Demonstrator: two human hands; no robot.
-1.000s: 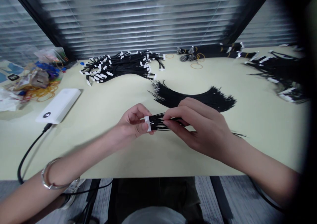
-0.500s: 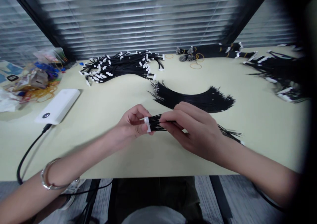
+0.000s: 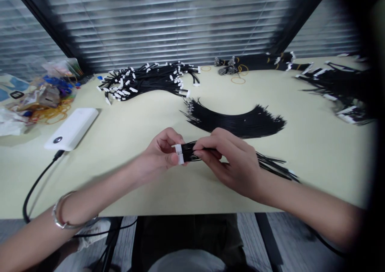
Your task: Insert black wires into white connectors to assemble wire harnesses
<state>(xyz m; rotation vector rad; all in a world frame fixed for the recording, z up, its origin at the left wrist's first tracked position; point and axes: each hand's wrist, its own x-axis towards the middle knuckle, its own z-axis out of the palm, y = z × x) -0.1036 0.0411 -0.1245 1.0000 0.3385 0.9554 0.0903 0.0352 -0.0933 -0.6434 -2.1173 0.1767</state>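
Observation:
My left hand [image 3: 164, 149] pinches a white connector [image 3: 179, 154] between thumb and fingers, near the middle of the table. Black wires [image 3: 189, 151] run from the connector to the right, into my right hand [image 3: 230, 155]. The thumb and index finger of my right hand are closed on these wires, close to the connector. The wires' far ends [image 3: 275, 163] come out beyond my right hand, over the table. Just behind my right hand lies a loose curved bundle of black wires [image 3: 234, 121].
A pile of black cables with white connectors [image 3: 144, 79] lies at the back, tied bundles [image 3: 255, 62] right of it. More cables [image 3: 345, 83] lie far right. On the left are a white power bank [image 3: 73, 127] and plastic bags with rubber bands [image 3: 48, 97].
The wire ends beyond my right hand have shifted and show more, as the hand has turned and moved slightly left. My left hand still holds the connector, which is tilted a little differently.

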